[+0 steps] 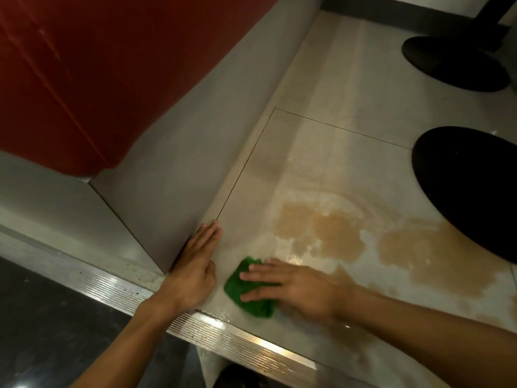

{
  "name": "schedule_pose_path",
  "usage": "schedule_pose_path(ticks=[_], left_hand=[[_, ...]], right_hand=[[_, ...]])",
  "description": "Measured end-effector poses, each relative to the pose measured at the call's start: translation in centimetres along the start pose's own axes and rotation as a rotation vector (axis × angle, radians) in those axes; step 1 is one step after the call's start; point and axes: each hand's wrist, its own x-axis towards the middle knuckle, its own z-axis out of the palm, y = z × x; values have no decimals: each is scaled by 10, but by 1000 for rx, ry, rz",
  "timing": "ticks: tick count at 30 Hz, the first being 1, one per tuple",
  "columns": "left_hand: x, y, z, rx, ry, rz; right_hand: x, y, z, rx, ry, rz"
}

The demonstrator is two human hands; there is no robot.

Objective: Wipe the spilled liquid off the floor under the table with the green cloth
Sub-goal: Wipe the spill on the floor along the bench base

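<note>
While the left hand lies flat with straight fingers on the glossy tile floor against the smooth grey bench base, the right hand presses a crumpled green cloth under its outstretched fingers, beside a blotchy brown spill that reaches the round black table foot.

An eatery: red booth seat; 2 black pedestal table bases; tiled floor.

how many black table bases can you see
2. The far base sits top right; the near base is at the right edge, its rim meeting the spill. Others may lie out of frame.
</note>
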Motion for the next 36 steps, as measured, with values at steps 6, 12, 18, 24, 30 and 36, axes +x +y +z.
schedule_pose_path(ticks=[6,12,18,24,30,36], left_hand=[[0,7,-3,-17,19,-14],[-1,7,-3,-7,21,-22],[-1,4,2,9,46,-12],[9,21,6,23,231,-52],[48,41,2,39,246,-14],[88,29,8,220,136,-8]], right_hand=[[31,56,-32,-67,184,395],[50,58,-41,-49,306,649],[24,3,-10,-34,286,449],[16,-13,-19,274,326,496],[16,8,-59,848,760,687],[-43,73,-115,436,1104,990]])
